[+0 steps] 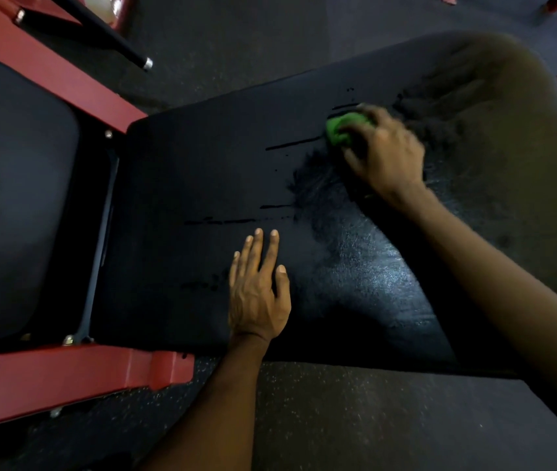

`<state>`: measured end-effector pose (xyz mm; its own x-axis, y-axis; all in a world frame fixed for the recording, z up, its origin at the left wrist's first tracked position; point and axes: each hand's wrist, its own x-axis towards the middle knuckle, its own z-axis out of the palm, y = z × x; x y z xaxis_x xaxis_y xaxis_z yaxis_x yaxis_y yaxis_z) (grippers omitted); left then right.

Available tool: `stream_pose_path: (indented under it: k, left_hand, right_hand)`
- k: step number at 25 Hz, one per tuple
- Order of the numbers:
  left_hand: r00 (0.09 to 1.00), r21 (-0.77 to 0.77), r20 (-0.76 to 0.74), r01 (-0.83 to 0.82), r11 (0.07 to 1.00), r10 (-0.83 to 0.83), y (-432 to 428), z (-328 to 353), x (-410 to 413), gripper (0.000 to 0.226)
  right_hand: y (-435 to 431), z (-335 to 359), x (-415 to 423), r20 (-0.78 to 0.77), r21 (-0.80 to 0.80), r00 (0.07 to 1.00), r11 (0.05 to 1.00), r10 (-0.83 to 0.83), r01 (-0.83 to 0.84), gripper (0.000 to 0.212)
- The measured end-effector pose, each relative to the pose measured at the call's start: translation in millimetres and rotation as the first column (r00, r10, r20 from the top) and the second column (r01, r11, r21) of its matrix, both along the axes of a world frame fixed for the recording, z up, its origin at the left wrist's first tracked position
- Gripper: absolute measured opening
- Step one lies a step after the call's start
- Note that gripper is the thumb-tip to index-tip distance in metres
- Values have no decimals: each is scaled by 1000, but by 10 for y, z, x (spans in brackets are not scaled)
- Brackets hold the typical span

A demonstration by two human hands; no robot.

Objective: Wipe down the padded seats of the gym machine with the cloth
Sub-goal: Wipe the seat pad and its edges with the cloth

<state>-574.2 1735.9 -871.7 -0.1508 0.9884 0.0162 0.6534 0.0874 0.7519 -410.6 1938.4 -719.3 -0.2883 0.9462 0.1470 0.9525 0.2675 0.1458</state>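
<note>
- Here the right hand (385, 154) lies knuckles up on the far part of the large black pad (202, 164). Its fingers are curled over a bunched green cloth (341, 127) and press it onto the padding. The hand is blurred, so the exact finger hold is hard to read.
- The green cloth shows only at the fingertips, touching the pad toward its far edge.
- The left hand (258, 290) rests palm down on the same pad, close to the near edge, with its fingers straight and slightly spread. It holds nothing.
- Thin dark streaks (222, 220) run across the pad just beyond the left fingertips and beside the cloth. A duller smeared patch surrounds the right hand.
- Between the two forearms the pad's textured surface catches a pale sheen.
- To the left, across a narrow gap, lies a second black pad (15, 198).
- A red frame (66, 379) borders that pad on its near and far sides.
- A black bar (100, 32) with a metal tip angles across the top left.
- Dark speckled floor (338, 419) surrounds the machine.
</note>
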Motion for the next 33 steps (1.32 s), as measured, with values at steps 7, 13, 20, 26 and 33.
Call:
stream_pose_path:
  k: [7, 13, 20, 26, 33]
  left_hand:
    - [1000, -19, 13, 11, 1000, -11, -10, 103, -16, 59]
    - [999, 1, -48, -6, 1000, 6, 723, 131, -409, 59]
    - [998, -117, -52, 13, 993, -19, 828, -68, -366, 58]
    - [999, -114, -52, 6, 993, -12, 840, -98, -355, 57]
    - [999, -130, -53, 3, 991, -10, 843, -59, -354, 63]
  right_hand:
    - [-294, -161, -364, 31, 12, 994, 995, -101, 100, 39]
    - [-575, -312, -363, -18, 2, 1000, 1000, 25, -25, 36]
    - [-249, -305, -181, 2, -37, 989, 988, 149, -149, 40]
    - [514, -74, -97, -65, 84, 988, 985, -142, 148, 32]
    - [93, -202, -213, 63, -95, 975, 974, 211, -205, 40]
